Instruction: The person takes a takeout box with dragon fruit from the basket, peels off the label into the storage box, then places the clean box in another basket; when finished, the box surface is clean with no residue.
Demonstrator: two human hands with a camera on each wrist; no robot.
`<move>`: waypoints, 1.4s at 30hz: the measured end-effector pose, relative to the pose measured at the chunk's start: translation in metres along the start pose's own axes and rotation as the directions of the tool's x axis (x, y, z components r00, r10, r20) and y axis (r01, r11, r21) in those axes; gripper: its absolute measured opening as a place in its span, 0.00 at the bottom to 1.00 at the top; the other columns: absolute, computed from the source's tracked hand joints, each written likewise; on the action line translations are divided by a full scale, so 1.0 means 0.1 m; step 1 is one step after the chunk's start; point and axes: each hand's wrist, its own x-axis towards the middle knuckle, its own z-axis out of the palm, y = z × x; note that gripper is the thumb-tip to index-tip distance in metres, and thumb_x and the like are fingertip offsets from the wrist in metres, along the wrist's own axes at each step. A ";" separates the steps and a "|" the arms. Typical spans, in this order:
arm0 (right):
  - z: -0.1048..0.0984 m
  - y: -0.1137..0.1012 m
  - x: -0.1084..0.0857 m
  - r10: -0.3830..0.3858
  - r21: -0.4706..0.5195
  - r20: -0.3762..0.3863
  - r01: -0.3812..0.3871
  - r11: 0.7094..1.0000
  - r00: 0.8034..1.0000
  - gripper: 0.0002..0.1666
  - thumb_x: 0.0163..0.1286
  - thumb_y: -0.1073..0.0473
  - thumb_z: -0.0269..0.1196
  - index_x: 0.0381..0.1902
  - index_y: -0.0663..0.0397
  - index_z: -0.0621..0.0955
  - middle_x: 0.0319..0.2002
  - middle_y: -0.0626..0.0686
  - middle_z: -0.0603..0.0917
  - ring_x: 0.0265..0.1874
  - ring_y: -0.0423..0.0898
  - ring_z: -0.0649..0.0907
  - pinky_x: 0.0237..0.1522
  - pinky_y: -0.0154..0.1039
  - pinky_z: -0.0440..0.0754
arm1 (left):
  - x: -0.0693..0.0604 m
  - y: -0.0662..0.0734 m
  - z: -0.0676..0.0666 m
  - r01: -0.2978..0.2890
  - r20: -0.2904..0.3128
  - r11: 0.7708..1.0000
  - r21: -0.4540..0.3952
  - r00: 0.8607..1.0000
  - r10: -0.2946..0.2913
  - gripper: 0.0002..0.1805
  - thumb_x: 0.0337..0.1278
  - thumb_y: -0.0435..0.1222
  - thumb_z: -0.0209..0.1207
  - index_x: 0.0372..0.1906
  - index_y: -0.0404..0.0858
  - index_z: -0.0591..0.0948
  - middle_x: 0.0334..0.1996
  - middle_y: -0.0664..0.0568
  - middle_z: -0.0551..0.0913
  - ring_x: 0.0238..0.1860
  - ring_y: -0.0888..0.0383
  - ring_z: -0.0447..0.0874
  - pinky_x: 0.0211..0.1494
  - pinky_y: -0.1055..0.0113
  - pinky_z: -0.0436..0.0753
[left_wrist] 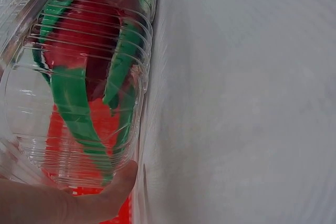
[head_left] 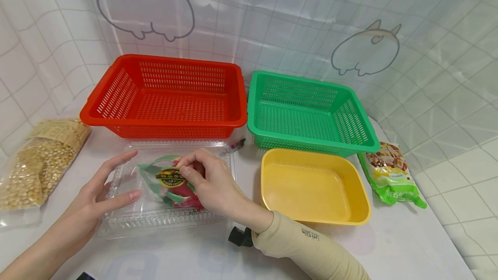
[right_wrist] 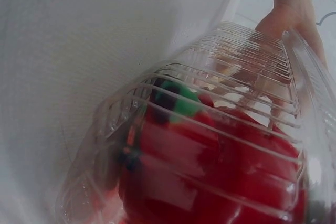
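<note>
A clear ribbed plastic box lies in front of the baskets in the head view. Inside it sits a red dragon fruit with green scales, seen through the plastic in both wrist views. An oval black-and-gold label is on the lid. My right hand is over the lid, thumb and forefinger pinching at the label's right edge; its other fingers are curled and partly hidden. At the box's left end rests my left hand, forefinger and thumb spread fairly straight, the thumb touching the lid.
Behind the box stand a red basket and a green basket. A yellow tub is at the right, a green food packet beyond it. At the far left lies a bag of corn kernels.
</note>
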 end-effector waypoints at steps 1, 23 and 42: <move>0.00 0.00 0.00 0.000 0.000 0.001 0.000 1.000 1.000 0.03 0.73 0.66 0.60 0.39 0.55 0.81 0.48 0.50 0.85 0.31 0.34 0.74 0.32 0.25 0.72 | 0.00 0.00 0.00 0.003 -0.001 1.000 0.000 1.000 -0.003 0.40 0.71 0.36 0.54 0.78 0.65 0.50 0.79 0.65 0.42 0.77 0.59 0.31 0.67 0.27 0.19; 0.00 0.01 -0.01 -0.010 -0.008 0.006 0.010 1.000 1.000 0.04 0.74 0.66 0.59 0.38 0.55 0.80 0.49 0.52 0.85 0.32 0.34 0.75 0.34 0.25 0.73 | 0.00 -0.02 -0.02 -0.026 0.003 1.000 -0.012 1.000 0.026 0.41 0.70 0.35 0.55 0.79 0.62 0.50 0.79 0.66 0.43 0.77 0.61 0.35 0.67 0.26 0.20; -0.01 0.01 -0.01 -0.006 0.022 0.008 0.006 1.000 1.000 0.04 0.74 0.67 0.57 0.38 0.57 0.79 0.46 0.51 0.85 0.30 0.35 0.73 0.33 0.25 0.71 | 0.00 0.00 -0.02 -0.043 0.002 0.999 -0.006 0.999 0.043 0.41 0.71 0.34 0.55 0.79 0.61 0.51 0.79 0.65 0.43 0.74 0.73 0.39 0.68 0.30 0.18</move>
